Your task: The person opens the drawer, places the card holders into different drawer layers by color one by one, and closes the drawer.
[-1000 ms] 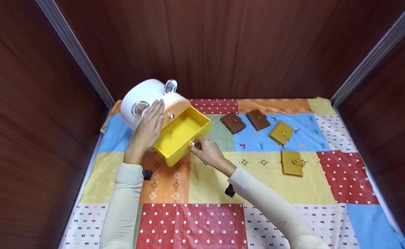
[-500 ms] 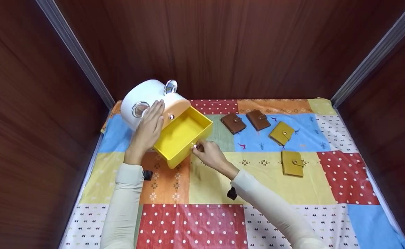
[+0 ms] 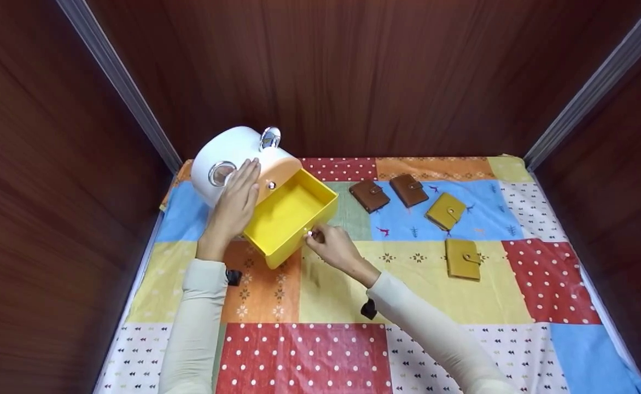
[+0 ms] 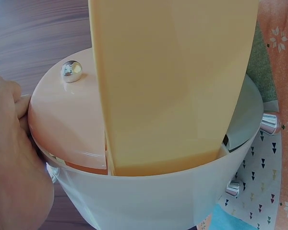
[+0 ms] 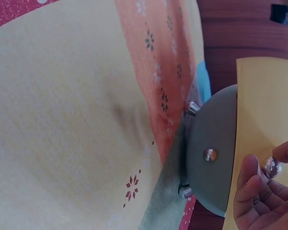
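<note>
A rounded white drawer cabinet (image 3: 237,141) with silver fittings stands at the back left. My left hand (image 3: 234,205) lies along its top edge with straight fingers. The yellow drawer (image 3: 287,210) is pulled well out, and its visible inside holds nothing. In front of it, my right hand (image 3: 334,246) pinches the silver drawer knob (image 5: 272,167) between thumb and fingers. Above that drawer, the peach drawer front (image 4: 67,112) is closed, with its own silver knob. Below it sits a grey-green drawer front (image 5: 213,177), also closed.
Right of the cabinet lie two brown snap wallets (image 3: 369,196) and two mustard snap wallets (image 3: 462,259). A patchwork cloth (image 3: 364,284) covers the table. Dark wood-look panels (image 3: 342,82) rise behind and at both sides.
The right hand has drawn the yellow drawer slightly farther out, toward the lower right. The left hand and the wallets look unmoved.
</note>
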Tool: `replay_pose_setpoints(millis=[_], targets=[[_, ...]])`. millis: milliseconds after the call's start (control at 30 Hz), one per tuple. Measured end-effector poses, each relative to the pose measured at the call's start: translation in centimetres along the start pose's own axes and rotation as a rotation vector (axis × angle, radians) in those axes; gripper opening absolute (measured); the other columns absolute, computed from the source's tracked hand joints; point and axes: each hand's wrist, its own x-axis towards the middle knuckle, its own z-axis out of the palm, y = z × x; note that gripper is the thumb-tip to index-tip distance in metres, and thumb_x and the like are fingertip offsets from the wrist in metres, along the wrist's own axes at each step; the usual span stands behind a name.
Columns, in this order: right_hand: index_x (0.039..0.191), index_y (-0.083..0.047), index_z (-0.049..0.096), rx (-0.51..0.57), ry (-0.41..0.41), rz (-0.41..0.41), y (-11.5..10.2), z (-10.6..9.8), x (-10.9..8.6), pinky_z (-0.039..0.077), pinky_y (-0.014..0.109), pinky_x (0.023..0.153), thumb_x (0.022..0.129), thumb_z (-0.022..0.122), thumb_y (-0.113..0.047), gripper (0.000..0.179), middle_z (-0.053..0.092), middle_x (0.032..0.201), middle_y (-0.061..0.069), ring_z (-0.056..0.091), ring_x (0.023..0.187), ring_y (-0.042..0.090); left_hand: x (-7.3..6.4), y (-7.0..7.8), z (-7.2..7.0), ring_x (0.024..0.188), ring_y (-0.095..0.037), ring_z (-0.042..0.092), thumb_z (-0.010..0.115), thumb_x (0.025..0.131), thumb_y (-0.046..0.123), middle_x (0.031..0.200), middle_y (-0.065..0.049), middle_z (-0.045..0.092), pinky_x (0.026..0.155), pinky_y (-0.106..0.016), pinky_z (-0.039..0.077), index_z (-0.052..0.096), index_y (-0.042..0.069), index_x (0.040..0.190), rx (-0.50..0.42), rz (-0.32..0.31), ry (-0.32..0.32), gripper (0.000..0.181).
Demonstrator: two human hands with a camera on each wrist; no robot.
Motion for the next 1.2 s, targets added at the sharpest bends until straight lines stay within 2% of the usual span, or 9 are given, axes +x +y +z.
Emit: replay_pose_setpoints(millis=[167,300,367,433,600,700,867,1000,1200], targets=[[0.098,-0.009,0.071,0.011,-0.017,0.004,0.2,-0.1,-0.1,0.048,0.023,0.06,0.104,0.066,-0.028,0.02,0.069,0.079,0.0,0.055,0.066,0.007,0.0,-0.2,0.1,0.167,-0.026,0.02,0.034,0.117,0.026,0.177,-0.007,0.029,0.139,-0.044,0.009,0.032,0.008,0.167,-0.001,0.004,-0.004,0.053],[0.102,-0.01,0.07,0.073,-0.063,0.006,0.6,-0.3,-0.1,0.05,0.022,0.051,0.106,0.066,-0.031,0.022,0.069,0.078,0.002,0.058,0.058,0.005,-0.1,-0.2,0.1,0.167,-0.027,0.02,0.035,0.117,0.027,0.177,-0.007,0.028,0.139,-0.045,0.009,0.032,0.009,0.167,-0.007,-0.004,-0.002,0.053],[0.105,-0.01,0.071,0.097,-0.082,0.007,0.8,-0.4,-0.1,0.053,0.023,0.051,0.107,0.066,-0.033,0.024,0.072,0.08,0.002,0.061,0.059,0.006,-0.1,-0.2,0.0,0.167,-0.027,0.02,0.035,0.117,0.027,0.177,-0.007,0.028,0.139,-0.046,0.009,0.031,0.009,0.168,-0.008,-0.009,-0.001,0.053],[0.106,-0.01,0.072,0.114,-0.097,0.01,1.0,-0.7,-0.1,0.055,0.024,0.053,0.107,0.066,-0.035,0.026,0.074,0.084,0.003,0.065,0.062,0.011,-0.2,-0.2,0.0,0.167,-0.026,0.02,0.035,0.117,0.027,0.177,-0.006,0.027,0.139,-0.045,0.008,0.031,0.01,0.168,-0.007,-0.015,-0.003,0.053],[0.11,-0.009,0.073,0.178,-0.119,0.039,1.5,-1.7,0.1,0.055,0.023,0.054,0.109,0.063,-0.035,0.028,0.077,0.09,0.012,0.073,0.074,0.035,-0.2,-0.2,-0.1,0.167,-0.025,0.018,0.034,0.118,0.028,0.178,-0.006,0.026,0.139,-0.044,0.008,0.029,0.01,0.168,-0.007,-0.021,-0.013,0.054],[0.112,-0.007,0.073,0.206,-0.107,0.054,2.1,-2.7,0.4,0.052,0.021,0.053,0.109,0.062,-0.028,0.025,0.076,0.091,0.015,0.073,0.078,0.039,-0.1,-0.2,-0.1,0.167,-0.025,0.017,0.033,0.118,0.028,0.178,-0.006,0.024,0.139,-0.043,0.007,0.029,0.01,0.169,-0.004,-0.022,-0.019,0.054],[0.112,-0.002,0.074,0.202,-0.049,0.072,3.3,-4.2,1.0,0.058,0.021,0.058,0.107,0.063,-0.016,0.019,0.076,0.091,0.016,0.074,0.076,0.034,-0.1,-0.2,-0.2,0.167,-0.027,0.018,0.033,0.118,0.028,0.177,-0.008,0.025,0.139,-0.045,0.008,0.03,0.008,0.168,-0.003,-0.011,-0.011,0.054],[0.11,0.0,0.075,0.186,-0.009,0.098,4.6,-5.3,1.2,0.062,0.024,0.062,0.107,0.062,-0.013,0.018,0.076,0.089,0.016,0.075,0.076,0.032,-0.1,-0.2,-0.1,0.167,-0.027,0.019,0.034,0.117,0.027,0.177,-0.008,0.027,0.139,-0.045,0.008,0.031,0.008,0.167,-0.005,-0.008,-0.001,0.053],[0.113,0.002,0.073,0.193,0.02,0.162,6.6,-7.0,0.8,0.064,0.031,0.067,0.106,0.06,-0.011,0.02,0.075,0.094,0.017,0.075,0.083,0.039,-0.1,0.0,0.1,0.167,-0.026,0.018,0.033,0.118,0.028,0.177,-0.006,0.026,0.139,-0.044,0.007,0.03,0.01,0.168,-0.005,-0.014,-0.009,0.054]])
